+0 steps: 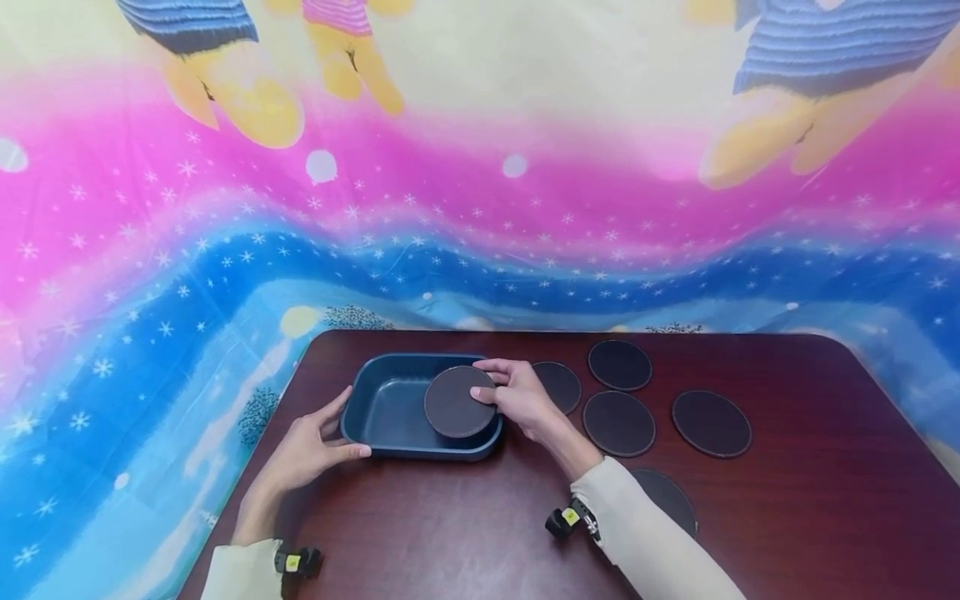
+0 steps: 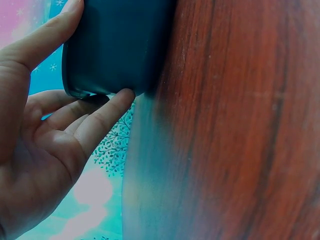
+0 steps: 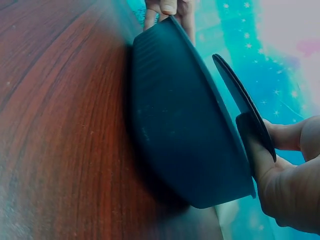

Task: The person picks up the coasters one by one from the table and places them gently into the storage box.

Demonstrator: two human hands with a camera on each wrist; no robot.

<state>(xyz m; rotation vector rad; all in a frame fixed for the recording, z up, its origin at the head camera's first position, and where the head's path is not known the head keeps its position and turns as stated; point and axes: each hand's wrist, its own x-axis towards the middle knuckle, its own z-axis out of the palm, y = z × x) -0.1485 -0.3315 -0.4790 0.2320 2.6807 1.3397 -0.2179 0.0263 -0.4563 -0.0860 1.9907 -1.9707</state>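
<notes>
A round dark brown coaster [image 1: 459, 403] with a stitched edge is pinched at its right side by my right hand [image 1: 517, 398], thumb on top. It is held over the right end of a dark teal rectangular container [image 1: 405, 453]. In the right wrist view the coaster [image 3: 245, 102] stands tilted just off the container's rim. My left hand [image 1: 303, 450] holds the container's left end, thumb at the near corner and fingers along the side wall. The left wrist view shows those fingertips [image 2: 125, 96] against the outer wall. The container sits on the table.
Several more coasters lie flat on the reddish-brown table [image 1: 825, 467] to the right: one at the back [image 1: 619, 365], one farther right [image 1: 711, 423], another partly under the right sleeve [image 1: 663, 498]. A printed cloth [image 1: 480, 208] hangs behind the table.
</notes>
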